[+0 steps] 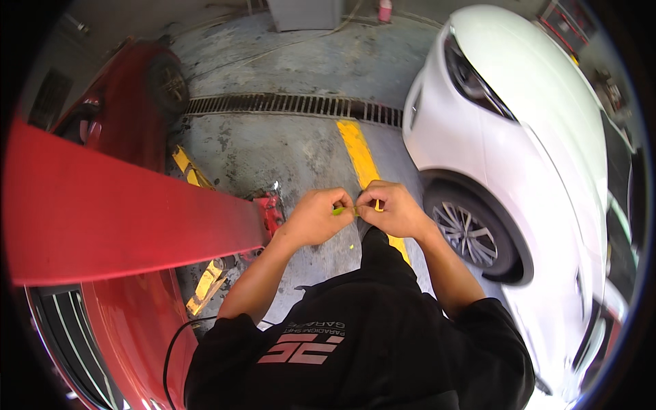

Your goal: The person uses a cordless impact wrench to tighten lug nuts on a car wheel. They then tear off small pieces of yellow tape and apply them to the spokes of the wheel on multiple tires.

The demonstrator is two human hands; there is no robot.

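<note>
Yellow-green shows at your fingertips: 1 small strip (338,211), or perhaps 2 pieces, as your fingers cover the middle and you cannot tell from here. It is up in the air between your hands, above the middle of the floor (294,147), with no bench under it. Your left hand (316,213) pinches it between thumb and curled forefinger, with a green end poking out beneath. Your right hand (395,213) pinches in the same way, and a yellow end stands up by its fingers. The 2 sets of fingertips nearly meet.

To work it well, keep both pinches light and close together, so that the thin piece probably bends less and stays under control. Turn 1 hand slightly so you can see the join, and hold your elbows steady. A drop would likely land near the yellow stripe (355,147), which runs from the drain (273,104) toward you. The white car (547,89) fills the floor's right edge and the red beam (137,212) reaches in from its left, so keep your forearms clear of both.
</note>
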